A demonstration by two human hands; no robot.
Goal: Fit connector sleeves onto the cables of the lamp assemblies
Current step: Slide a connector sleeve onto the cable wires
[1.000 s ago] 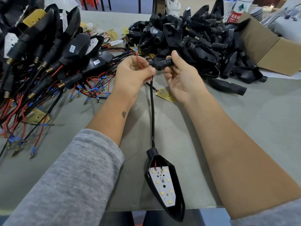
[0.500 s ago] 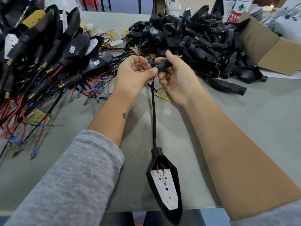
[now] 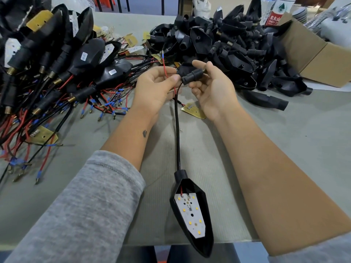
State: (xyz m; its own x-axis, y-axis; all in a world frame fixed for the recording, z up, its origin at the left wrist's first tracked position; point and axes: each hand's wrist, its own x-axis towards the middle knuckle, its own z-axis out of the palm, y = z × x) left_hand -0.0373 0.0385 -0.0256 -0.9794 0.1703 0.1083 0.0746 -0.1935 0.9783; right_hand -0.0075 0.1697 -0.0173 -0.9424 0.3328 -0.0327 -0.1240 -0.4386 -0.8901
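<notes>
A black lamp housing [image 3: 191, 215] with a white LED board hangs off the table's near edge on its black cable [image 3: 177, 133]. My left hand [image 3: 154, 88] pinches the cable's thin red wire [image 3: 165, 69], whose blue tip points up. My right hand [image 3: 212, 88] holds a black connector sleeve [image 3: 191, 75] between thumb and fingers, its brass threaded end pointing right. The cable runs into the sleeve's left end.
Assembled lamps with red and black wires [image 3: 57, 76] are piled at the left. A heap of empty black housings [image 3: 228, 40] lies at the back right beside a cardboard box [image 3: 321, 57]. A small gold board [image 3: 193, 111] lies under my right hand.
The sleeve has turned in my right hand so its brass end shows, and my right fingers have opened out. The lamp housing has swung slightly toward the right.
</notes>
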